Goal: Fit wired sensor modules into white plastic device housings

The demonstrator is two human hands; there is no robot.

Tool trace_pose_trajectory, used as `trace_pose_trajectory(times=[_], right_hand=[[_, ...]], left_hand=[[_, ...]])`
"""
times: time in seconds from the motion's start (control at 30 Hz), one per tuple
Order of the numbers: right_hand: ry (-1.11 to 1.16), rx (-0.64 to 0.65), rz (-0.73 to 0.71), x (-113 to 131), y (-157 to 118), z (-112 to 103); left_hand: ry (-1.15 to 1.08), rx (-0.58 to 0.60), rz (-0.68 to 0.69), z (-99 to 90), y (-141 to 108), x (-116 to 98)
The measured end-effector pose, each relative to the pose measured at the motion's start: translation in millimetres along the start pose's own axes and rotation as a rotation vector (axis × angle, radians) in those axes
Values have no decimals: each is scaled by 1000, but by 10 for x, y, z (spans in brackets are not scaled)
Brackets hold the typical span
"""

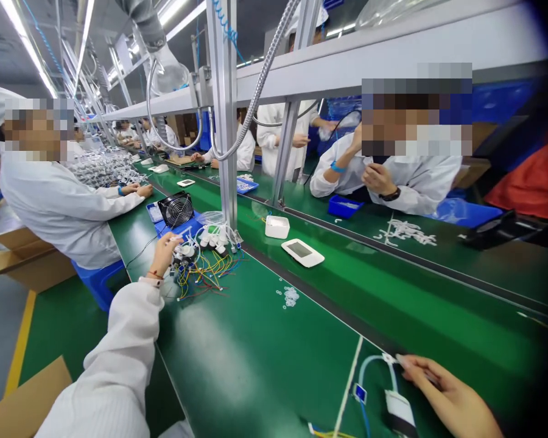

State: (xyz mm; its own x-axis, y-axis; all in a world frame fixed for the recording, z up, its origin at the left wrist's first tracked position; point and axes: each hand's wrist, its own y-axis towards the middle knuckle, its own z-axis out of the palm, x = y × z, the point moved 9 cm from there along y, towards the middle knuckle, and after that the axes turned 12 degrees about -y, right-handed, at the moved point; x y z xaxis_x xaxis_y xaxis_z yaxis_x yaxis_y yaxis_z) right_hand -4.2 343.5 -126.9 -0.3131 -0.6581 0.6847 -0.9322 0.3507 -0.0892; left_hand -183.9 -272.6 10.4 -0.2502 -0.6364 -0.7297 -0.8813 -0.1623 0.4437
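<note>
At the far left end of the bench, my left hand (162, 254) is closed in a pinch beside a pile of small white-and-black pumps (189, 250) with coloured wires (203, 274). Whatever lies between its fingertips is too small to make out. My right hand (447, 389), at the lower right, pinches a white tube connector (388, 358). Clear tubing (369, 361) runs from this connector to a white-and-black cylindrical pump (399, 407) and a small blue square part (360, 393). Small translucent rings (291, 297) lie loose on the green bench (251, 353) between my hands.
A white device with a screen (302, 252) and a white box (277, 227) stand on the green strip. A black fan (178, 208) rests by a blue tray. A metal post (223, 121) rises from the bench. Co-workers sit opposite and at left.
</note>
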Motion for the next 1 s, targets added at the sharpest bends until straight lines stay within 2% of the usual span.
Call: trace_pose_trajectory(times=[0.1,0.17,0.23,0.33,0.4,0.5,0.63,0.73,0.87,1.0], right_hand=[[-16,17,13,-93,26,35],[-16,28,20,-112,28,49],[-17,20,25,-104,24,40],[-21,4,33,-68,14,23],[-19,8,27,-18,3,22],[-24,3,1,89,-24,-2],[-34,-9,-9,186,-62,-43],[-51,3,12,167,-67,-36],[-72,-3,-5,109,-43,-11],[-62,-3,-1,72,-37,9]], left_hand=[[-21,10,-30,-213,-85,-59],[18,61,-70,-204,-52,-35],[92,133,-112,-73,33,42],[220,232,-156,242,194,202],[308,262,-189,434,293,309],[434,276,-260,616,392,427],[527,311,-306,736,415,446],[552,335,-305,767,379,418],[535,342,-248,790,360,346],[425,337,-146,816,368,237]])
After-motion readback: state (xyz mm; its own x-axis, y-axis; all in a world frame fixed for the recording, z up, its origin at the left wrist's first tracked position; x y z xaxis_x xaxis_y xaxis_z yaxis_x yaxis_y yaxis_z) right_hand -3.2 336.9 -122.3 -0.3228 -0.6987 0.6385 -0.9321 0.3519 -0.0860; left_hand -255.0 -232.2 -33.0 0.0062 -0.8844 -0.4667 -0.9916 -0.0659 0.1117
